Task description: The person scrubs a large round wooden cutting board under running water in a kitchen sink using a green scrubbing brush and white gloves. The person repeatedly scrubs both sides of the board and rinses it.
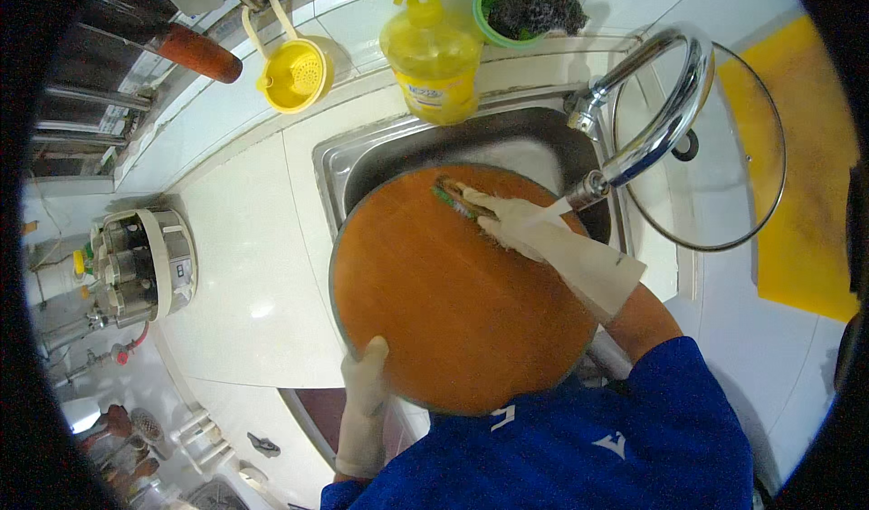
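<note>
A large round wooden cutting board (448, 306) with a dark rim lies over the front of the stainless steel sink (328, 170), its near edge against my blue shirt. My left hand (366, 374), in a pale rubber glove, grips the board's lower left edge with the thumb on top. In my right hand (519, 225), gloved alike, is a scrub brush (453, 196) with green and whitish bristles, held against the upper part of the board. A chrome faucet (694, 103) arches in from the right, its outlet above my right wrist. A pale streak there may be water.
Behind the sink stand a yellow dish soap pump bottle (434, 55) and a green basket (485, 18) holding dark scouring pads. A yellow strainer (297, 75) hangs nearby. To the right are a glass lid (781, 170) and a yellow sheet (808, 238). Leftward sits a condiment rack (163, 265).
</note>
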Available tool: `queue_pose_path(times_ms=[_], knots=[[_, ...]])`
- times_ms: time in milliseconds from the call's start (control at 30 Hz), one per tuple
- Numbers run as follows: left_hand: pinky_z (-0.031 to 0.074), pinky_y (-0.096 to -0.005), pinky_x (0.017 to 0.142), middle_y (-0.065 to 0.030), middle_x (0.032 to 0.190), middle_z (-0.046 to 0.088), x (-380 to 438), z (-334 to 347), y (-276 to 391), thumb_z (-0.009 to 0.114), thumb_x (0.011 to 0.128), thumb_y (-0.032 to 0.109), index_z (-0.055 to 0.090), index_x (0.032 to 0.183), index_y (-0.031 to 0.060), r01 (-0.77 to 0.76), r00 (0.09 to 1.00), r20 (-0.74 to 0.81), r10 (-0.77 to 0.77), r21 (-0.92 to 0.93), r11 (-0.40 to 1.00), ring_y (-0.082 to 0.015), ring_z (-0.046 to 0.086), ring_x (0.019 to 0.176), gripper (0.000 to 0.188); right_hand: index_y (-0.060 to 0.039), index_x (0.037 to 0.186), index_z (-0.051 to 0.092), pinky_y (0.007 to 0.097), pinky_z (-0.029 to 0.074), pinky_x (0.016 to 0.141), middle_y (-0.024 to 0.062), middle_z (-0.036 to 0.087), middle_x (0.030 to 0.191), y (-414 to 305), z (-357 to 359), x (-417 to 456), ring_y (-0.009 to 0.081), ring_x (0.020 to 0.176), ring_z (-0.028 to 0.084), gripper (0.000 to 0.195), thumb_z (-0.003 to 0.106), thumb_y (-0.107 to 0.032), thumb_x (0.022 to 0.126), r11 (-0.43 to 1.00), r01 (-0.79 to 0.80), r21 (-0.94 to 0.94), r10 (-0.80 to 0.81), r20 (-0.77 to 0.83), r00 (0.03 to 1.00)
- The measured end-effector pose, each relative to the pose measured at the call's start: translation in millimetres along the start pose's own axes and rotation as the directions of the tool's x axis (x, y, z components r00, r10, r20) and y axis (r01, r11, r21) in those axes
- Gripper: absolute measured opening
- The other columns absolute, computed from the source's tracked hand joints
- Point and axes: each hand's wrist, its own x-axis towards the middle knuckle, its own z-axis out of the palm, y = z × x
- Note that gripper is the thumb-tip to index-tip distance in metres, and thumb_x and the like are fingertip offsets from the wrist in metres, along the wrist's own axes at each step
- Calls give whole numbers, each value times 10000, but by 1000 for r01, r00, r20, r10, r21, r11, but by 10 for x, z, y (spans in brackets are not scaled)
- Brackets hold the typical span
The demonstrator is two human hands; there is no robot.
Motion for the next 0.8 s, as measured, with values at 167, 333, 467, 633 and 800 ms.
queue_pose_path(times_ms=[167,333,467,633,800], knots=[[531,-429,1121,-166,1455,656,21,-43,-248,686,1060,135,528,1532,-99,3,996,-91,0,25,1000,-306,659,1295,550,-437,1746,256,520,626,883,239,769,1150,-241,-253,-1228,408,992,777,622,482,-413,1167,970,-209,123,176,235,956],[608,-447,1009,-168,1368,710,97,-107,-402,775,1030,171,561,1499,-90,-135,991,-9,135,-106,985,-324,728,1156,578,-444,1738,302,514,619,933,261,763,1151,-402,-120,-668,424,1008,772,612,503,-457,1159,985,-114,132,110,36,993],[494,-449,1172,-187,1561,571,2,-30,-316,651,1091,152,453,1602,-77,-37,999,-15,37,-1,999,-320,599,1379,593,-428,1743,294,530,602,959,278,747,1186,-585,-109,-210,452,1022,751,607,489,-448,1168,988,-152,41,151,15,988],[592,-454,1043,-164,1393,698,66,-115,-647,755,1047,192,564,1503,-72,-97,995,-49,91,-115,989,-315,717,1190,560,-455,1733,254,551,606,989,288,755,1241,-34,-6,-1342,455,1101,762,601,467,-418,1172,919,-348,187,324,146,935],[576,-452,1071,-133,1428,684,-19,-266,-913,719,1080,221,552,1543,-30,-155,977,142,158,-30,987,-297,700,1238,553,-466,1736,233,560,607,978,296,764,1172,-350,-29,-803,474,1069,760,603,455,-439,1175,923,-363,129,359,54,932]])
